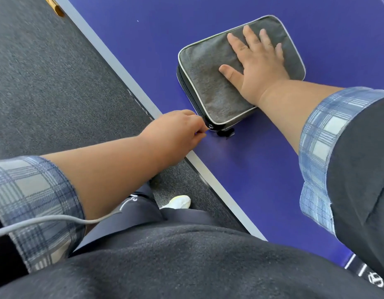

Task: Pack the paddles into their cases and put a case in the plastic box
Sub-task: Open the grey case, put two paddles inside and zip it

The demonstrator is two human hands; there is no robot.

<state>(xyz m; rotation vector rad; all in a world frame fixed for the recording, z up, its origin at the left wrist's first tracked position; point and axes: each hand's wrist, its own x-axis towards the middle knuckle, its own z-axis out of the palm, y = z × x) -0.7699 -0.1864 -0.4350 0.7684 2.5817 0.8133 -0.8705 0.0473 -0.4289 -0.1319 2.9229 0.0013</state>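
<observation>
A grey fabric paddle case (pixel 208 83) with pale piping and a dark zipped side lies flat on the blue table (pixel 240 169), near its left edge. My right hand (pixel 255 63) lies flat on top of the case, fingers spread, pressing it down. My left hand (pixel 178 132) is at the case's near corner, fingers pinched on the zipper pull (pixel 210 126). A small black loop (pixel 225 133) sticks out under that corner. No paddle and no plastic box are in view.
The table's pale grey edge (pixel 122 72) runs diagonally from top left to bottom right. Dark carpet (pixel 46 83) lies to the left. A white shoe (pixel 179 201) shows below the table edge. A grey cable (pixel 46 221) crosses my left sleeve.
</observation>
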